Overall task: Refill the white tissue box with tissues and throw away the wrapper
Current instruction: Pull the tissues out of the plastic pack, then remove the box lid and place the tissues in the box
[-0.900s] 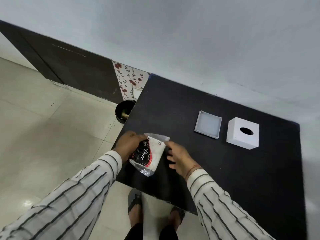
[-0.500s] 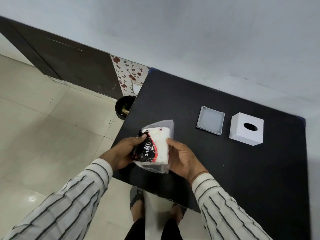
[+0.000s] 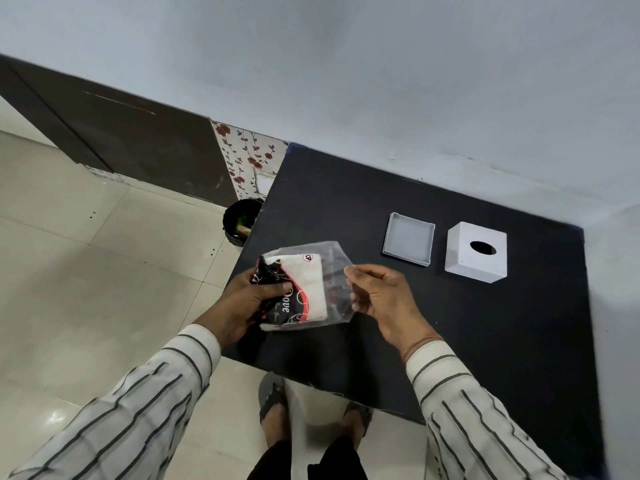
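Over the table's (image 3: 450, 341) near-left edge, both hands grip the tissue pack (image 3: 304, 289).

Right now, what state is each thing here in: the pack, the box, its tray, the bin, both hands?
Tissue pack: still in its clear wrapper, held above the table edge.
White tissue box: upright on the black table, oval hole up, separated from its base.
Base tray: open side up, empty, beside the box.
Black bin: on the floor, open.
Left hand: gripping the pack.
Right hand: pinching the wrapper's loose end.
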